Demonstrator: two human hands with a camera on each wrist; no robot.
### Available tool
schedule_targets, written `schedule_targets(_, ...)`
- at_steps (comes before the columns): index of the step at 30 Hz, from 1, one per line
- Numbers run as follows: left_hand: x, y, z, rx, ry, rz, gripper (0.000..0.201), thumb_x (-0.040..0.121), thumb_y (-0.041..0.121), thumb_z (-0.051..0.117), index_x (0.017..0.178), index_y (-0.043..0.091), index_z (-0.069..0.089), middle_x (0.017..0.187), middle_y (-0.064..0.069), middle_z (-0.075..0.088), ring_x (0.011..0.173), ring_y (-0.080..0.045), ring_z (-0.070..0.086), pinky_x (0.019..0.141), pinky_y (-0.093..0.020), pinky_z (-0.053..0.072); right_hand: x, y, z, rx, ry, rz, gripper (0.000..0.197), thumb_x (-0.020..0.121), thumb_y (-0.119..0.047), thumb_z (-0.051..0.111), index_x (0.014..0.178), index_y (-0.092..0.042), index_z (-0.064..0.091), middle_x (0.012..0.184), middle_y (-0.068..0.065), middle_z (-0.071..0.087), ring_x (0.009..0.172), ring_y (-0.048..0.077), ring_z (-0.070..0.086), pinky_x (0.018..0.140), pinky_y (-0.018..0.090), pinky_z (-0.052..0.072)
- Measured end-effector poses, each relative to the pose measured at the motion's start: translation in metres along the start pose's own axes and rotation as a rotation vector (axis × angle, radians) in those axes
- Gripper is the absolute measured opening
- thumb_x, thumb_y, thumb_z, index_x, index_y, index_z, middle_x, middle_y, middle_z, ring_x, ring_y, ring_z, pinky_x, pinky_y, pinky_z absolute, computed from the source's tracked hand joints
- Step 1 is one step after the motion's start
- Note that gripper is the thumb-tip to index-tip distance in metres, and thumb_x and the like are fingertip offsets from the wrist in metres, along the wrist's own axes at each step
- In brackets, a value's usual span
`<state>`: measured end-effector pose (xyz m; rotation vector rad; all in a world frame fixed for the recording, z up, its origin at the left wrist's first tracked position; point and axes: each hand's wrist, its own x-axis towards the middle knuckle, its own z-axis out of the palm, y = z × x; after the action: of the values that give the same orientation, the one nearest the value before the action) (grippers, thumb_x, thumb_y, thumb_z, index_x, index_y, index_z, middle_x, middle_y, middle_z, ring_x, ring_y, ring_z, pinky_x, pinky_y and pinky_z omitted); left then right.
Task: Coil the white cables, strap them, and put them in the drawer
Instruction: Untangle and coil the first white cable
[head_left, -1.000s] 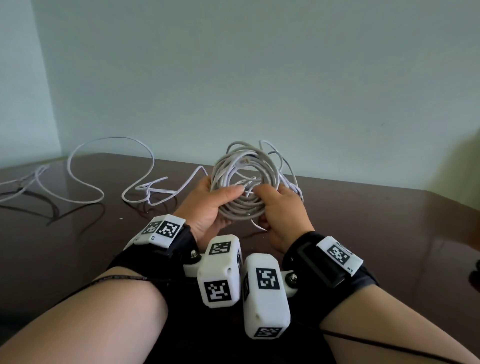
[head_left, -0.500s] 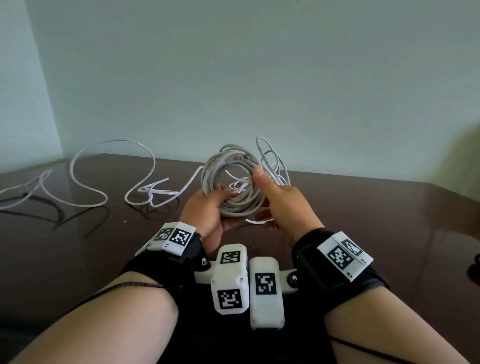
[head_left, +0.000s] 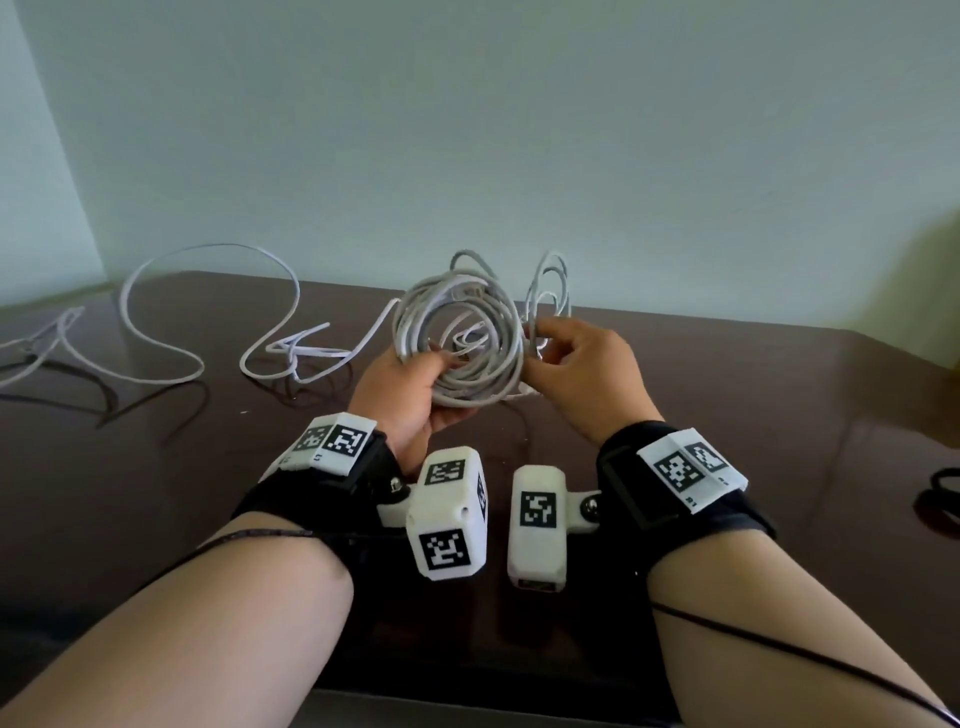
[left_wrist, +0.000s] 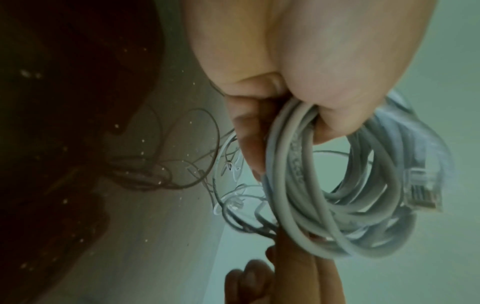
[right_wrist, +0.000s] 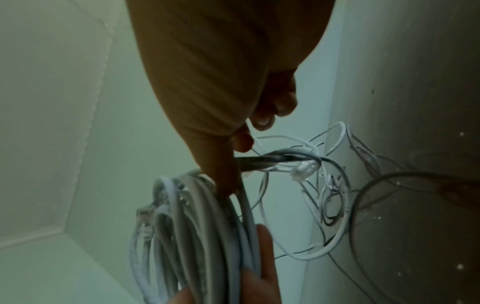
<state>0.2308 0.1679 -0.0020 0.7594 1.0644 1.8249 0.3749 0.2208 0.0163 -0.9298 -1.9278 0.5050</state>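
On the left of the bench (head_left: 727, 415), a thin white cable (head_left: 171, 364) trails in loose loops, its long run lying left to right and its far-left end cut off at the frame edge. At centre you hold the coiled cable (head_left: 460, 340) above the bench, the ring standing upright with its open face toward you. Your left hand (head_left: 402, 395) grips the coil's lower left arc, fingers curled round the strands and thumb pressed over them. A clear plug (left_wrist: 420, 191) sits on the coil's rim. Your right hand (head_left: 582, 374) pinches a few thinner white loops (head_left: 548, 286) just right of the coil, fingers bent. What the right fingertips clamp is hard to make out. At the far right edge, a dark object (head_left: 943, 486) is cut off.
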Motion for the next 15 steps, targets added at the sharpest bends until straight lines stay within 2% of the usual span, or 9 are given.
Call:
schedule_targets(1, 0.0, 0.0, 0.0, 0.016, 0.001, 0.01, 0.022, 0.094, 0.005, 0.047, 0.074, 0.012, 0.055, 0.055, -0.003, 0.066, 0.048, -0.013, 0.065, 0.044, -0.024, 0.054, 0.001, 0.001, 0.001, 0.018, 0.038, -0.002, 0.007, 0.082, -0.029, 0.069, 0.084, -0.023, 0.072, 0.058, -0.002, 0.054, 0.051, 0.007, 0.043, 0.052, 0.016, 0.038)
schedule_targets(3, 0.002, 0.001, -0.002, 0.024, 0.029, 0.031, 0.021, 0.094, 0.004, 0.048, 0.075, 0.011, 0.056, 0.054, -0.002, 0.066, 0.048, -0.014, 0.064, 0.044, -0.023, 0.053, 0.005, 0.005, -0.001, 0.077, 0.171, 0.064, 0.022, 0.087, -0.023, 0.06, 0.076, -0.005, 0.067, 0.056, 0.003, 0.052, 0.05, 0.011, 0.04, 0.046, 0.017, 0.033)
schedule_targets(5, 0.006, 0.005, -0.008, -0.032, 0.091, 0.05, 0.019, 0.093, 0.004, 0.048, 0.076, 0.009, 0.055, 0.055, -0.005, 0.065, 0.048, -0.015, 0.063, 0.042, -0.023, 0.052, 0.01, 0.01, -0.011, 0.162, 0.373, 0.192, 0.029, 0.089, -0.02, 0.05, 0.078, 0.006, 0.058, 0.06, 0.007, 0.049, 0.054, 0.015, 0.038, 0.046, 0.022, 0.032)
schedule_targets(7, 0.011, 0.012, -0.016, -0.1, 0.156, 0.058, 0.02, 0.094, 0.004, 0.046, 0.075, 0.006, 0.053, 0.053, -0.007, 0.063, 0.044, -0.014, 0.062, 0.04, -0.022, 0.05, 0.012, 0.012, -0.026, 0.323, 0.537, 0.33, 0.028, 0.086, -0.023, 0.045, 0.077, 0.002, 0.055, 0.065, 0.011, 0.048, 0.057, 0.023, 0.041, 0.052, 0.029, 0.034)
schedule_targets(9, 0.015, 0.017, -0.022, -0.13, 0.209, 0.077, 0.022, 0.094, 0.004, 0.046, 0.072, 0.004, 0.052, 0.047, -0.005, 0.062, 0.04, -0.013, 0.061, 0.039, -0.021, 0.05, 0.016, 0.012, -0.038, 0.507, 0.622, 0.424, 0.023, 0.086, -0.021, 0.041, 0.073, -0.009, 0.055, 0.06, 0.009, 0.049, 0.049, 0.021, 0.043, 0.048, 0.029, 0.036)
schedule_targets(11, 0.018, 0.017, -0.024, -0.144, 0.25, 0.075, 0.022, 0.093, 0.005, 0.046, 0.072, 0.004, 0.052, 0.048, -0.005, 0.062, 0.04, -0.013, 0.061, 0.04, -0.022, 0.05, 0.021, 0.008, -0.046, 0.558, 0.622, 0.451, 0.024, 0.091, -0.016, 0.039, 0.073, -0.015, 0.056, 0.045, 0.0, 0.049, 0.04, 0.016, 0.043, 0.047, 0.029, 0.04)
schedule_targets(12, 0.018, 0.016, -0.023, -0.137, 0.258, 0.064, 0.021, 0.093, 0.005, 0.046, 0.073, 0.004, 0.052, 0.054, -0.008, 0.063, 0.041, -0.013, 0.062, 0.04, -0.022, 0.05, 0.025, 0.008, -0.048, 0.543, 0.624, 0.46, 0.025, 0.092, -0.016, 0.039, 0.075, -0.015, 0.057, 0.04, -0.004, 0.048, 0.038, 0.014, 0.043, 0.049, 0.03, 0.043)
schedule_targets(14, 0.02, 0.014, -0.022, -0.098, 0.272, 0.057, 0.017, 0.093, 0.005, 0.046, 0.077, 0.004, 0.052, 0.069, -0.012, 0.061, 0.044, -0.014, 0.063, 0.041, -0.022, 0.051, 0.031, 0.007, -0.058, 0.509, 0.616, 0.479, 0.026, 0.094, -0.018, 0.039, 0.086, -0.012, 0.062, 0.045, -0.003, 0.051, 0.042, 0.015, 0.048, 0.056, 0.034, 0.047)
schedule_targets(15, 0.021, 0.015, -0.024, -0.078, 0.294, 0.061, 0.016, 0.093, 0.005, 0.045, 0.079, 0.005, 0.052, 0.073, -0.012, 0.06, 0.047, -0.014, 0.063, 0.041, -0.022, 0.051, 0.033, 0.012, -0.066, 0.441, 0.591, 0.49, 0.026, 0.095, -0.019, 0.041, 0.099, -0.009, 0.064, 0.057, 0.003, 0.057, 0.05, 0.017, 0.054, 0.062, 0.035, 0.048)
